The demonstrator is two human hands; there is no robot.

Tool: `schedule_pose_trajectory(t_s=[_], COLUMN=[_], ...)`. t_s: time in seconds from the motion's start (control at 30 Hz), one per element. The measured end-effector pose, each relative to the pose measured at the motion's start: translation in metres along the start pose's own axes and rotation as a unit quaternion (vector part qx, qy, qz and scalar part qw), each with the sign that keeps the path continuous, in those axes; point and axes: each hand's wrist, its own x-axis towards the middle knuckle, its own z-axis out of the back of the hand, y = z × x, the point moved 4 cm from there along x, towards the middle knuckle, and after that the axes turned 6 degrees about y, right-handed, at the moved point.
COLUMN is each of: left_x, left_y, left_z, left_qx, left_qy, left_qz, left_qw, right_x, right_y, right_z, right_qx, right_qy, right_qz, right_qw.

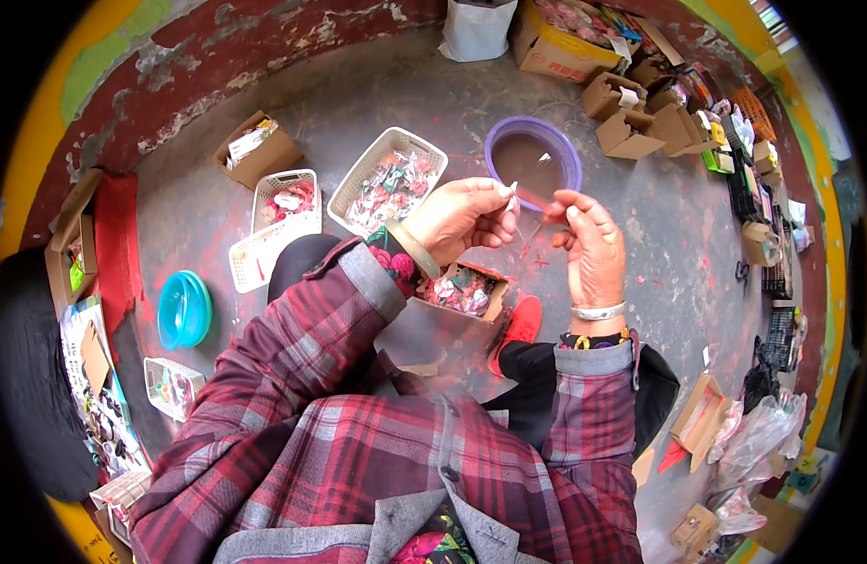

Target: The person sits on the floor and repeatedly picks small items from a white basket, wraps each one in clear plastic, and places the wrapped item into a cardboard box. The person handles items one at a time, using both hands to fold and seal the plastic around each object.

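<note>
My left hand [464,221] is closed in a pinch on a small whitish piece [513,195], too small to name. Across from it, my right hand [595,246] is closed, its thumb and fingertips pinching the end of a thin, see-through red strip [535,200]. The strip spans the gap between the two hands. Below them, between my knees, stands a cardboard box [495,305] filled with small pink, white and dark wrapped bits. A white plastic basket [344,193] of similar wrapped pieces is just beyond my left wrist.
A purple basin [575,141] stands beyond my hands. Left are smaller white baskets [281,242], a cardboard box [274,160] and teal basins [184,310]. Open cartons [631,134] and crates line the right wall. Clear plastic bags [758,442] lie at the lower right.
</note>
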Motion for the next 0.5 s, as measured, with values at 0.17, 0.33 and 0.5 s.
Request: schedule_pose_trajectory(t_s=[0.17, 0.33, 0.5], left_x=[0.003, -0.001, -0.006], left_y=[0.008, 0.018, -0.007], left_z=[-0.003, -0.008, 0.0], left_qx=[0.002, 0.016, 0.223], left_qy=[0.144, 0.141, -0.026], left_qz=[0.064, 0.096, 0.035], left_qw=[0.988, 0.985, 0.974], right_x=[-0.001, -0.006, -0.001], right_y=[0.014, 0.012, 0.001], right_z=[-0.017, -0.02, 0.001], right_qx=[-0.069, -0.138, -0.185], right_qy=[0.125, 0.231, 0.004], right_qz=[0.064, 0.079, -0.049], right_qw=[0.988, 0.96, 0.982])
